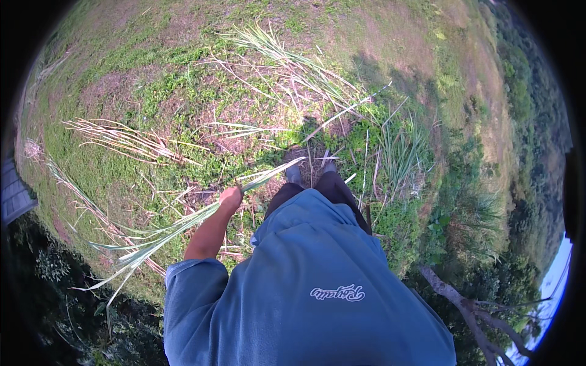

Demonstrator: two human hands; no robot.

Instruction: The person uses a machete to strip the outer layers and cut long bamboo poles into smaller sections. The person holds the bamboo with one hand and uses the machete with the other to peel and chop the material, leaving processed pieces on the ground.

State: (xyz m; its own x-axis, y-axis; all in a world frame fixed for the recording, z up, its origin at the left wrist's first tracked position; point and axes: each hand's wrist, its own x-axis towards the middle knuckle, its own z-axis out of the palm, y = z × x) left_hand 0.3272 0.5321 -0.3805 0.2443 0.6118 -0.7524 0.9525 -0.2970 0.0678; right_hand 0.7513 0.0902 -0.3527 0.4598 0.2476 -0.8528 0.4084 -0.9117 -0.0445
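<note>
My left hand (231, 198) is closed around a bundle of long grass stalks (264, 177) with pale, straight bases. On the far side of the fist the stalks' green leaves (146, 244) fan out and droop toward the lower left. The bases point up and right, ending just in front of my boots (293, 175). My right hand is not visible; my torso in a blue shirt (293, 262) covers that side. Beside my right leg a short dark brown stick-like thing (368, 218) shows, its kind unclear.
Cut dry stalks (131, 140) lie heaped to the left, and a longer row (91, 207) stretches below them. Ahead is a greener pile (293, 64), with a long pale stalk (348, 113) nearer me. A leafy grass clump (403, 149) is at right; a bare branch (464, 305) is lower right.
</note>
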